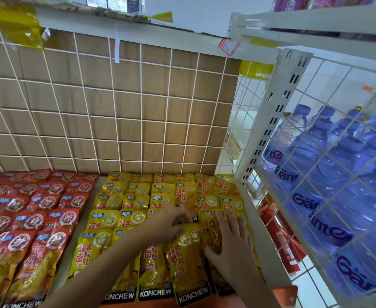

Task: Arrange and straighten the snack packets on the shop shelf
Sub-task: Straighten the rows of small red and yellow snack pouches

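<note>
Left hand (171,221) pinches top edge of near yellow packet (187,263). Right hand (229,243) lies flat, fingers spread wide, pressing rightmost packet row (231,196). Red packets (27,218) lie left.

Open space above the yellow packets (116,201) and red packets (33,203) is free for access; wire grid (115,107) blocks the rear, slotted upright (271,121) blocks the right
</note>
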### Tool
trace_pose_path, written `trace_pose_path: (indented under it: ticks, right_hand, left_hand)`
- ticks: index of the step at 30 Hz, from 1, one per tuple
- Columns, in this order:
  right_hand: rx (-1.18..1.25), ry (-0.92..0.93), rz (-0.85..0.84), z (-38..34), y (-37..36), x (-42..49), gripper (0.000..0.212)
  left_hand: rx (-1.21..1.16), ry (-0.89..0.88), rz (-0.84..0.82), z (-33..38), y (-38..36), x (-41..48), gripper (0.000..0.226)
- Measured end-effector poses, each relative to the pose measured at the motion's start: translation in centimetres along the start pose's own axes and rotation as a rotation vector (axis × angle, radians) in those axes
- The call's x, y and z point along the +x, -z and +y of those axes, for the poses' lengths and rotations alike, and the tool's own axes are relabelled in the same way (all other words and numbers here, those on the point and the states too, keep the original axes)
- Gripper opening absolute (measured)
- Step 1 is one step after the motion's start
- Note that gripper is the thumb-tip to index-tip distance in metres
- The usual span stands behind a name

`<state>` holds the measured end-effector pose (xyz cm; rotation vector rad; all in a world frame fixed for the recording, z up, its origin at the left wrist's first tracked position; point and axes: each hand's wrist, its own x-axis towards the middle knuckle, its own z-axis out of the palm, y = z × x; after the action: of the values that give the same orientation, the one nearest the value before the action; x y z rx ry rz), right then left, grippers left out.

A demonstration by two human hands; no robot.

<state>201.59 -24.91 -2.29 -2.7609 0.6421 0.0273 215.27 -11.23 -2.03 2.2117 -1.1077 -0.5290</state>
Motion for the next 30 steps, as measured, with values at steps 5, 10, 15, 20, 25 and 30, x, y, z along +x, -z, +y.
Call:
trace_pose_path:
  ticks: [5,10,15,20,25,30]
  right_hand:
    - [-0.015,-0.015,-0.019,-0.2,0.1,0.1,0.081]
    - [-0.013,-0.02,0.012,-0.4,0.2,0.2,0.08]
    - [0.015,0.131,0.236,-0.6,-0.3,0.2,0.065]
    - [0.041,0.327,0.305,-2.3,0.6,-0.1,0.035]
    - [-0.057,0.25,0.023,-3.5,0.4,0.5,0.058]
    - [-0.052,0.214,-0.008,-4.2,0.3,0.8,0.057]
  left_hand:
    - [0.033,-0.03,0.013,-0.5,0.3,-0.1,0.023]
    - [0.036,-0.016,0.049,-0.8,0.3,0.1,0.021]
    - [0.031,-0.016,0.09,-1.0,0.6,0.2,0.02]
    - [0.019,-0.007,0.094,-1.0,0.8,0.4,0.021]
    - [0.012,-0.017,0.118,-1.0,0.8,0.4,0.02]
    - [0.022,-0.011,0.124,-1.0,0.8,0.5,0.02]
